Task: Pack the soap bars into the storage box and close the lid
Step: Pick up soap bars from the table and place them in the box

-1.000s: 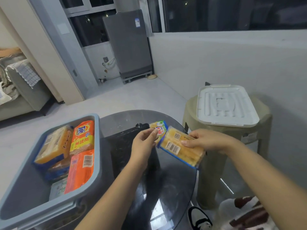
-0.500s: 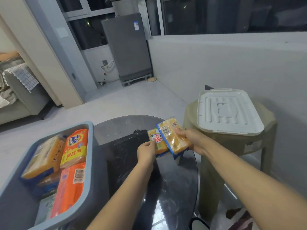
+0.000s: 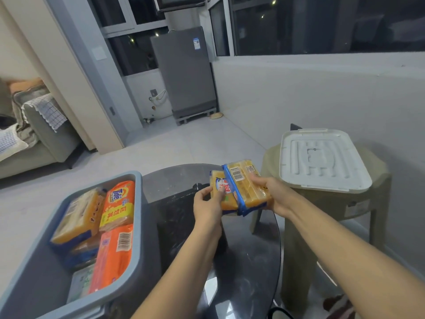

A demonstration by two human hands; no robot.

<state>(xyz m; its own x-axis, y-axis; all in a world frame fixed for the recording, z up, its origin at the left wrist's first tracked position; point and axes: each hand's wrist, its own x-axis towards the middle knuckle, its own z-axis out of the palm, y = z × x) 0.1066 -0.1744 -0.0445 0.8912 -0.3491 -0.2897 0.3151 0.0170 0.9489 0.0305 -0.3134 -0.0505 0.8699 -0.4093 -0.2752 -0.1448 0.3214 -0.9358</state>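
Soap packs sit at the centre of the frame, held up between two bare hands above a round glass table (image 3: 248,261). Both forearms reach in from the lower edge. The left hand (image 3: 208,207) curls its fingers around the near end of the left pack (image 3: 222,192), thumb pressed on its front. The right hand (image 3: 273,194) grips the right pack (image 3: 247,187) from the side, fingers wrapped over its top face. The two packs touch along one long edge.

Each pack is a yellow-orange block in clear wrap. The right one has a blue band, a barcode and a square code. The left one carries a blue and red label.

At lower left, a grey box (image 3: 138,226) stands open on the table, with several yellow and orange packs (image 3: 115,256) lying inside. At right, a white ribbed lid (image 3: 322,162) lies flat on a beige stool (image 3: 333,203).

Beyond is a pale tiled floor, a grey cabinet (image 3: 184,72) against dark windows at upper centre, and a sofa (image 3: 34,139) at far left.
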